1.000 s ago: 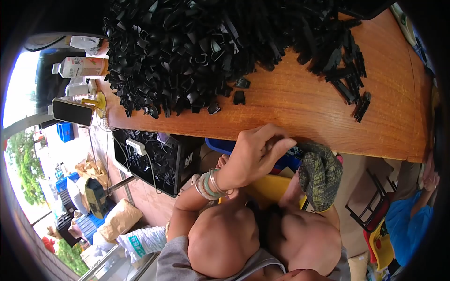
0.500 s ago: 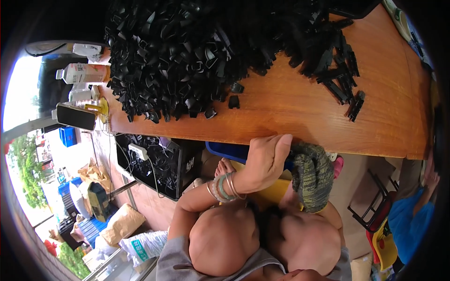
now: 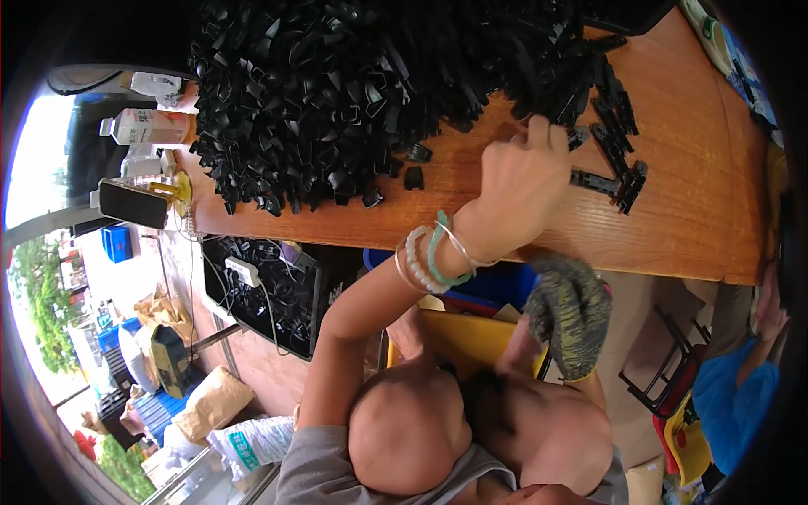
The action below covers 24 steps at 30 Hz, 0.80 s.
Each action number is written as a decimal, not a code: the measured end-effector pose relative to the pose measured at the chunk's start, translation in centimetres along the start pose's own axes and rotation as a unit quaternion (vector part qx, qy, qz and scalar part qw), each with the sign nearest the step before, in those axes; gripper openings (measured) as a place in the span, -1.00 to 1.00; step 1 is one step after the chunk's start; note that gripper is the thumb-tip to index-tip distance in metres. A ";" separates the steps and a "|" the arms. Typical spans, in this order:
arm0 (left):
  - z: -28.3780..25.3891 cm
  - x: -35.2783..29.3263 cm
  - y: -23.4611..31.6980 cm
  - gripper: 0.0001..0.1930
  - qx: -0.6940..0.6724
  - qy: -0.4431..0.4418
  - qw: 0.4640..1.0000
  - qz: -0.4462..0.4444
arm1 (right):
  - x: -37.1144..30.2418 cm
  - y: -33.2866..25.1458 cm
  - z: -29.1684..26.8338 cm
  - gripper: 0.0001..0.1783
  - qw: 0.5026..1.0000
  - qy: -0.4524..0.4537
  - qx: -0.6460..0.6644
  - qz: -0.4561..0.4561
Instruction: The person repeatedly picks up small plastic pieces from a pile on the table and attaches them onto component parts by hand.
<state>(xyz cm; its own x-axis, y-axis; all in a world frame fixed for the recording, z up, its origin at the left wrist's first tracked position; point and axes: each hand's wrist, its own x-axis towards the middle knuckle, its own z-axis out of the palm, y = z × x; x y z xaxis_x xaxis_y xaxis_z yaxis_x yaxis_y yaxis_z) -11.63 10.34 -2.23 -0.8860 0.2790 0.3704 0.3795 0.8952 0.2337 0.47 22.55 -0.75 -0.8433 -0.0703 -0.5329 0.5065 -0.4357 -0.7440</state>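
On the wooden table (image 3: 690, 194) lies a big heap of small black plastic pieces (image 3: 311, 126), with long narrow black plastic parts (image 3: 619, 126) loose at its right side. My bare left hand (image 3: 526, 189), with bracelets at the wrist, reaches over the table to these long parts. Its fingers are bent and their tips are partly hidden beside the parts. Below the table's front edge is my right hand (image 3: 572, 311) in a grey and yellow knitted glove. Its fingers are curled closed; whatever is inside them is hidden.
Under the table stand a blue bin (image 3: 497, 286), a yellow bin (image 3: 446, 332) and a black crate (image 3: 261, 303) of black pieces with a white power strip (image 3: 244, 271) on top. A phone (image 3: 132, 204) and a bottle (image 3: 147, 126) are at left. Another person's blue sleeve (image 3: 736, 400) shows at right.
My left hand has moved from the table's front edge forward and right to the long black parts. My gloved right hand has stayed low, shifting slightly and turning.
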 end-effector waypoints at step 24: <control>-6.9 -9.4 -4.0 -0.87 -0.684 -0.072 0.639 -0.346 | 0.8 -0.4 2.7 -0.73 0.989 -0.016 -0.147 -0.028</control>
<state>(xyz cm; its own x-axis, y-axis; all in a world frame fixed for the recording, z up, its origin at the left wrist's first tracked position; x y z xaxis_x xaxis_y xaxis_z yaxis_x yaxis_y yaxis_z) -2.96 1.73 -0.40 -0.9459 0.0980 -0.3093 -0.3244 -0.2920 0.8997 -0.89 20.23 0.18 -0.8744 -0.0841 -0.4778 0.4851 -0.1603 -0.8596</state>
